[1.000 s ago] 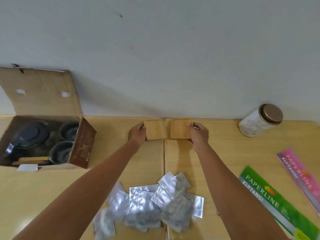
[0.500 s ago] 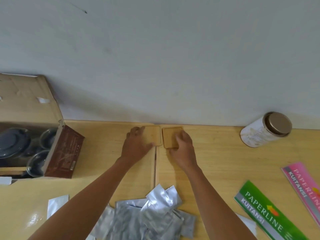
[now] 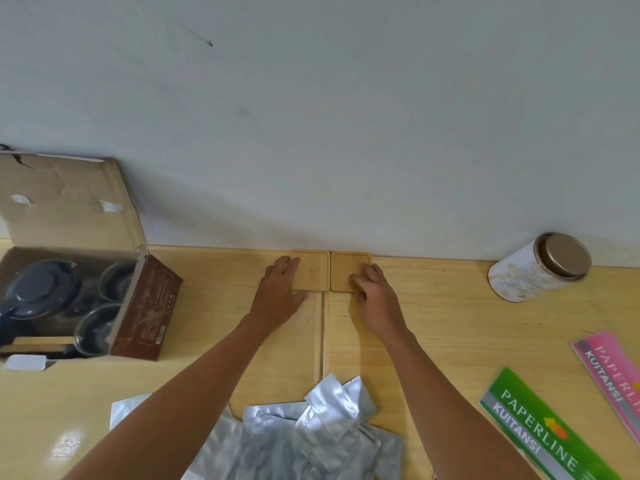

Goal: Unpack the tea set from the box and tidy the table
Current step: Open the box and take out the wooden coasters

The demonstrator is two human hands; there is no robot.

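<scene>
Resting flat on the worktop point(image 3: 450, 341), both hands are up at the far edge by the wall. The left hand point(image 3: 280, 296) has its fingers point(image 3: 282, 268) stretched out straight, lying over the near-left part of the left wooden coaster point(image 3: 313, 270). The right hand point(image 3: 375, 296) is pretty much the same deal, fingers relaxed and only slightly bent, sitting on the near-right part of the right wooden coaster point(image 3: 346, 268). Neither hand is actually gripping anything. The two coasters sit side by side, just about touching, right against the wall.

Off to the left the cardboard box point(image 3: 69, 209) is open with its flap leaning on the wall, and inside you can see a dark teapot point(image 3: 40, 289) plus two dark cups point(image 3: 116, 280), so the tea set is mostly in there. A pile of silver foil sachets point(image 3: 311, 434) lies near the front edge between the forearms. On the right there's a white tin point(image 3: 530, 271) tipped on its side, a green receipt book point(image 3: 540, 431) and a pink receipt book point(image 3: 613, 368).
</scene>
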